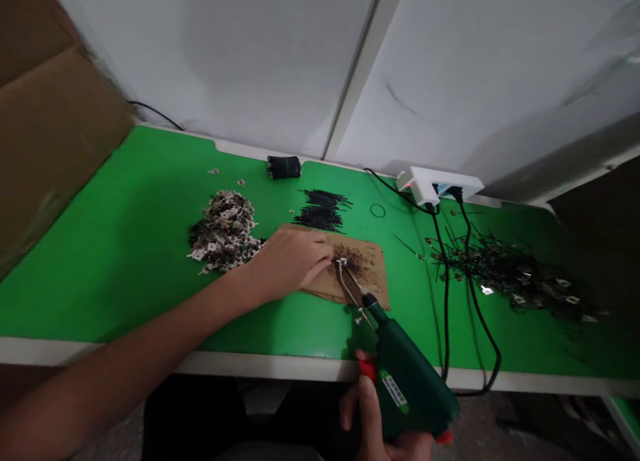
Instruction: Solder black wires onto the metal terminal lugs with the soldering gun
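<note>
My right hand (385, 421) is wrapped tight round one green soldering gun (407, 381), whose white label is too blurred to read. My left hand (293, 261) pinches a small metal piece (342, 264) under the tip, on one scorched cardboard pad (373, 274). Two black cords (447, 301) trail from one power strip (440, 183).

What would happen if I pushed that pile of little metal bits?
The pile of little metal bits would probably scatter, since the pieces lie loose and some have already strayed. Each looks thin and flat, so likely light. They would probably slide, not roll, on the smooth green table.
</note>
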Motion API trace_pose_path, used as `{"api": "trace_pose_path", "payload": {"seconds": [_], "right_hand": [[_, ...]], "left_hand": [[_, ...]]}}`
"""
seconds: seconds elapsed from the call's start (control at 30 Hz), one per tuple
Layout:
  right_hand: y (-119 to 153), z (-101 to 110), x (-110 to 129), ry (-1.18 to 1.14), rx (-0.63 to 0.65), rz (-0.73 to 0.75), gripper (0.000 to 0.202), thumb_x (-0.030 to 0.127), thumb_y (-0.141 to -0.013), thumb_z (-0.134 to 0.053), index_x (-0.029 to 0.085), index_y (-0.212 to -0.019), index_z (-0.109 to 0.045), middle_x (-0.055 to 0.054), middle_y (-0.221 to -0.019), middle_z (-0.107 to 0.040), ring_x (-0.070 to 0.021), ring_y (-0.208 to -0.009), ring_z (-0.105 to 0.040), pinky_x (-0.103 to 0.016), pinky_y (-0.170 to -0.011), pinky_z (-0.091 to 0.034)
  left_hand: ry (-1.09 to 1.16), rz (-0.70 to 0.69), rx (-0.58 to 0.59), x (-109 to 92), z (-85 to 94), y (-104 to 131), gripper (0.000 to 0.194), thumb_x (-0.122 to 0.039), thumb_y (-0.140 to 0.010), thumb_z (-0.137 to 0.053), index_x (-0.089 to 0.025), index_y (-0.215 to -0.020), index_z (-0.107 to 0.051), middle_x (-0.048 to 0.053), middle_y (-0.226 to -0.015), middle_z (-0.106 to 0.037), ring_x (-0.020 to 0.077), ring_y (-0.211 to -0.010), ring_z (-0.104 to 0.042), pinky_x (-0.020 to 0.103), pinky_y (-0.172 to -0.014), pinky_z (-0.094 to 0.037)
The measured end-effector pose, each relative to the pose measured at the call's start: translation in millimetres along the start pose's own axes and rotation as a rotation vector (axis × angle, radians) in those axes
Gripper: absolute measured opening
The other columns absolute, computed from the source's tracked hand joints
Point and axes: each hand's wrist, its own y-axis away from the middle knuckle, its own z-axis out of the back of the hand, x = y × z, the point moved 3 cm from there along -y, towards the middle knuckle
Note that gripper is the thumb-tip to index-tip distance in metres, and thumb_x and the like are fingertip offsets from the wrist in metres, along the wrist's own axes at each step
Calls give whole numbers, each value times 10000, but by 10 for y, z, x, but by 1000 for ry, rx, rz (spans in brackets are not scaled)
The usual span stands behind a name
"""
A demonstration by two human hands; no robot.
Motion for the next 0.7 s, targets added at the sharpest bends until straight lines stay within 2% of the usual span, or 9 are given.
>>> {"api": "trace_pose_path", "payload": {"seconds": [0.1,0.2,0.27,0.3,0.37,0.47,0.57,0.63,0.7], "right_hand": [[-8,10,-32,-135,19,120,258,369,-899,-716,182,-1048,-620,70,-553,-502,-100,-421,-452,-234,-444,-336],[-172,130,42,-238,106,206,173,294,-937,-650,190,-1075,-644,64,-540,-510,-100,-409,-450,-222,-437,-330],[-375,201,222,-292,228,245,199,299,-957,-593,182,-1097,-673,48,-508,-507,-121,-428,-475,-230,-439,-368],[-504,225,350,-317,246,240,221,315,-953,-587,185,-1103,-683,38,-530,-520,-126,-453,-485,-235,-443,-387],[-784,202,710,-425,255,319,199,331,-856,-664,180,-983,-692,-17,-748,-643,-96,-476,-473,-232,-420,-390],[-1215,-35,1324,-588,188,474,302,275,-755,-690,157,-1033,-679,-85,-1049,-700,-49,-511,-458,-193,-417,-371],[-1592,-435,1751,-784,211,506,288,279,-946,-439,129,-1070,-652,-87,-1166,-692,-38,-584,-537,-157,-449,-407],[-1767,-633,1856,-791,140,608,323,261,-1007,-338,126,-1065,-626,-75,-1163,-704,-30,-562,-551,-165,-461,-429],[-1878,-749,1801,-781,76,665,296,324,-1012,-388,122,-994,-604,-81,-1053,-732,-33,-476,-511,-178,-409,-390]], "left_hand": [[3,3,0,3,-8,-6,196,-260,-996,-581,-188,-928,-750,32,-939,-727,189,-847,-682,298,-742,-459],[6,13,1,9,-22,-9,192,-262,-993,-587,-188,-934,-754,35,-948,-731,195,-851,-688,302,-746,-462],[10,12,-9,14,-28,-6,195,-270,-993,-591,-187,-932,-757,35,-948,-734,193,-846,-690,300,-743,-460],[12,10,-17,16,-29,-4,198,-275,-994,-591,-187,-932,-757,35,-946,-734,193,-844,-691,299,-743,-458],[18,7,-30,20,-25,1,203,-279,-997,-588,-187,-933,-757,34,-950,-736,192,-847,-693,298,-747,-456],[18,7,-27,20,-13,9,202,-276,-997,-587,-190,-930,-757,29,-947,-737,193,-845,-692,293,-733,-449],[2,0,-27,14,-1,13,187,-269,-991,-594,-199,-938,-759,26,-939,-733,192,-839,-687,284,-700,-434],[-10,-10,-33,12,1,13,184,-266,-991,-590,-204,-943,-757,24,-940,-728,192,-839,-683,283,-693,-430],[-18,-16,-32,13,-5,14,195,-263,-999,-575,-199,-938,-749,27,-941,-721,189,-836,-679,285,-697,-432]]}}
